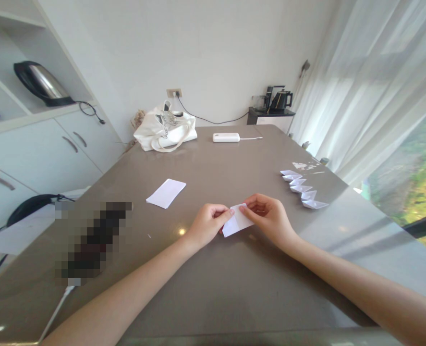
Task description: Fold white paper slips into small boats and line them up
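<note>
A small white sheet of paper (238, 222), with a crease showing across it, is held between my two hands just above the table. My left hand (208, 223) pinches its left edge between thumb and fingers. On the opposite side, my right hand (266, 214) grips the upper right corner, thumb on top and fingers curled behind. A stack of white paper sheets (166, 193) lies to the left, beyond my left hand. Several folded paper boats (301, 189) stand in a slanting row to the right, past my right hand.
A white handbag (167, 129) and a white power bank (226, 138) sit at the table's far end. Paper scraps (305, 166) lie by the right edge. At the left is a blurred dark object (93, 242) with a white cable (56, 310).
</note>
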`<state>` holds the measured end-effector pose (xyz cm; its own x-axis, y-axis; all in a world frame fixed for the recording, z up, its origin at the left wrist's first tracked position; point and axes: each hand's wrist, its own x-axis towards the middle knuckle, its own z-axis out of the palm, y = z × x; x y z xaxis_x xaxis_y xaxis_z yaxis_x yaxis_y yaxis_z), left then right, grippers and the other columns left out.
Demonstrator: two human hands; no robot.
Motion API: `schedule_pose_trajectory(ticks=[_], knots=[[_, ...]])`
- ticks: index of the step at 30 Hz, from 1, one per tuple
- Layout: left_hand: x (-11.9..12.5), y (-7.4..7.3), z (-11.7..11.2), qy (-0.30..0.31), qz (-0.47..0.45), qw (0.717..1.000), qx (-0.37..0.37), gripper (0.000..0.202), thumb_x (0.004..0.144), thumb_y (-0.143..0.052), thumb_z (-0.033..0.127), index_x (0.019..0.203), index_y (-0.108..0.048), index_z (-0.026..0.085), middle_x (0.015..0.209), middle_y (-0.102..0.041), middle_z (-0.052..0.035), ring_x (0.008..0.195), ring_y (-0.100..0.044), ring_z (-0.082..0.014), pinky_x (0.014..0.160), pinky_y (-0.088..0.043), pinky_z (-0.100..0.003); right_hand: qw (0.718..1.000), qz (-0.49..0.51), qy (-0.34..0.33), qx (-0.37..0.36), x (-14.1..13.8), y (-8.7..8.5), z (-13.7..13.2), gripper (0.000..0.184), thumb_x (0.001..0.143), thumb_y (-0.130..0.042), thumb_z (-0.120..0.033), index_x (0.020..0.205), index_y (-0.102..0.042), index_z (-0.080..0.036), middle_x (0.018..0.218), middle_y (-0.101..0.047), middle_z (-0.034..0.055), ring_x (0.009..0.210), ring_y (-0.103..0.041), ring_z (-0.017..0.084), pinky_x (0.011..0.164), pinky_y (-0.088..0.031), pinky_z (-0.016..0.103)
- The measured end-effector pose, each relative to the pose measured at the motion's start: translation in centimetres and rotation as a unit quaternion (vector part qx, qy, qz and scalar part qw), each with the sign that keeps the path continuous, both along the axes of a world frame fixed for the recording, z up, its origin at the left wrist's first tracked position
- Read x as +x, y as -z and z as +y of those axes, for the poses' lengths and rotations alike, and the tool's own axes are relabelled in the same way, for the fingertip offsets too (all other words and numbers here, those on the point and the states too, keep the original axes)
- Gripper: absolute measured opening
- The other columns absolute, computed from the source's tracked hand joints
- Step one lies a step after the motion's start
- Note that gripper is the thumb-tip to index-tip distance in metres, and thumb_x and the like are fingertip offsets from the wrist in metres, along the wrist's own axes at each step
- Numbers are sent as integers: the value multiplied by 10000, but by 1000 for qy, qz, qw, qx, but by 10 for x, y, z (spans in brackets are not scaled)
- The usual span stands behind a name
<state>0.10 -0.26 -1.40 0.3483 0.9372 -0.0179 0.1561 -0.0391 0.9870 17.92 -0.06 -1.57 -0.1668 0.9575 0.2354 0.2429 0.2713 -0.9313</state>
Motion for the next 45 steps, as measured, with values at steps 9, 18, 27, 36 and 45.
schedule_pose_trajectory(ticks=[9,18,27,36,45], knots=[[2,-2,0,-13,-26,1000,-7,342,791,-576,437,677,-638,121,510,-497,28,477,-405,-88,466,-285,-212,943,-190,-57,266,5,-1,-5,148,826,-511,-127,811,-639,-200,845,-633,52,745,-595,146,673,-470,243],[0,3,2,11,-60,998,0,380,822,-543,462,705,-633,113,561,-514,19,522,-433,-90,491,-314,-202,927,-215,-83,296,7,-2,-3,130,833,-516,-122,849,-624,-192,891,-617,63,780,-586,143,693,-470,239],[-1,1,3,-8,-56,998,-11,285,754,-654,401,712,-642,120,598,-599,3,526,-492,-93,507,-364,-199,928,-202,-124,286,8,-7,-4,163,797,-529,-107,875,-640,-197,975,-618,74,854,-592,164,749,-481,268],[-2,-3,3,-20,-41,998,35,264,775,-633,381,752,-671,121,692,-669,-34,640,-579,-136,611,-436,-228,989,30,-124,-81,1,-11,-2,291,818,-582,-448,845,-596,-159,751,-637,31,704,-619,154,649,-517,258],[-4,3,4,-26,-11,999,45,322,768,-632,426,780,-710,114,617,-636,-31,503,-477,-92,443,-330,-188,949,116,-113,-271,0,-5,2,354,640,-757,-448,717,-655,-117,657,-656,22,585,-626,100,568,-540,202]])
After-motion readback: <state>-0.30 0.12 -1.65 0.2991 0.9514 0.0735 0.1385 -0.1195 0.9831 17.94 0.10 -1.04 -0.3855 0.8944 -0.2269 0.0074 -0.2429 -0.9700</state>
